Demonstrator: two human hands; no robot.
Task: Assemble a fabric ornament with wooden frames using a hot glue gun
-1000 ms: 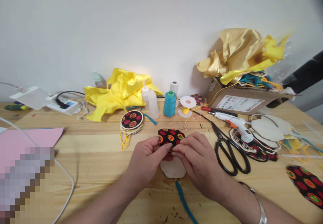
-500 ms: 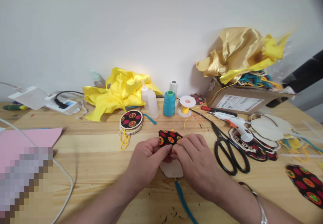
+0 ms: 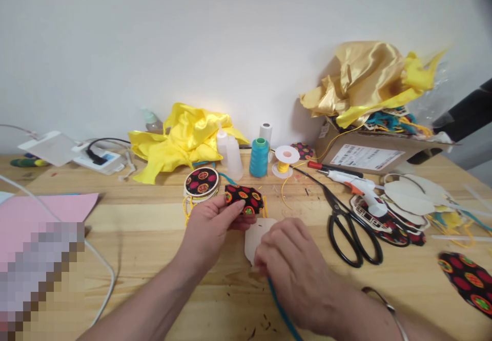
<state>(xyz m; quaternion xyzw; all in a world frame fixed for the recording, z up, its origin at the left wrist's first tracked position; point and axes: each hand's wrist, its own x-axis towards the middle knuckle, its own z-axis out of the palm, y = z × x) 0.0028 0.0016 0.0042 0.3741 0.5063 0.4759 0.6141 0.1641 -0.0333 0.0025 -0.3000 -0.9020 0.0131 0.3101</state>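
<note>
My left hand (image 3: 213, 223) is closed on a piece of black patterned fabric (image 3: 244, 197), thumb on its front and fingers beneath. The fabric has red, orange and green round motifs and looks folded at the edges. Below it, a pale white disc (image 3: 253, 236) with a small dark slit near its top edge shows partly behind my right hand. My right hand (image 3: 290, 264) is curled, its fingertips pinching at the disc's lower right edge; the exact contact is hidden. A teal ribbon (image 3: 282, 305) runs from under these fingers toward the front of the table.
Black-handled scissors (image 3: 348, 233) and a white glue gun (image 3: 363, 192) lie to the right. Behind stand a teal thread cone (image 3: 259, 157), a spool (image 3: 286, 160) and squeeze bottles (image 3: 233, 159). A finished round piece (image 3: 202, 181) lies left; a cardboard box (image 3: 357, 151) stands back right.
My hands have moved apart. The left has carried the fabric left and slightly up, and the right has let go of it and come down to the disc's lower edge.
</note>
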